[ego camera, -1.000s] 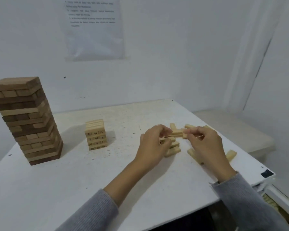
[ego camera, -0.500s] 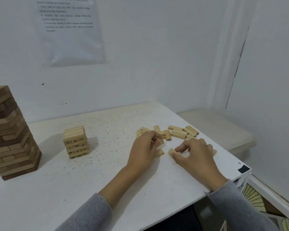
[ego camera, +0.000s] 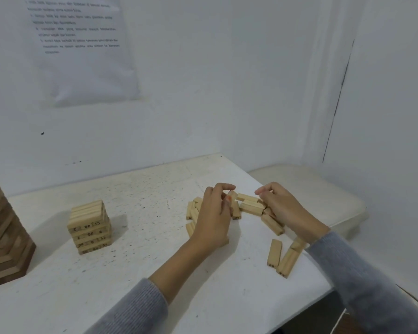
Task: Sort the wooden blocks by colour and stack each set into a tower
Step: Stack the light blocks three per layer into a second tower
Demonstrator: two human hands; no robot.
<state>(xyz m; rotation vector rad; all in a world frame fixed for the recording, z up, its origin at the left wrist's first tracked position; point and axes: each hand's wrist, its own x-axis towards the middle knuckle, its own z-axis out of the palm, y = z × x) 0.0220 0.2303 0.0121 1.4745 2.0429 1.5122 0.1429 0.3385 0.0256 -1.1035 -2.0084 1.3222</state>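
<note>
Pale block [ego camera: 232,195] newly pinched up by your left hand [ego camera: 212,213]; right hand [ego camera: 285,208] at three o'clock, grip unclear; stacking can resume.

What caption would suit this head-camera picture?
Left hand pinches a pale block at the loose pile; right hand beside it; short tower nearby.

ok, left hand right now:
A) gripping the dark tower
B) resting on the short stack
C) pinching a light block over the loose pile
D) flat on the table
C: the left hand pinches a light block between thumb and forefinger above the loose blocks. The short stack and the dark tower stand apart from it to its left.
</note>
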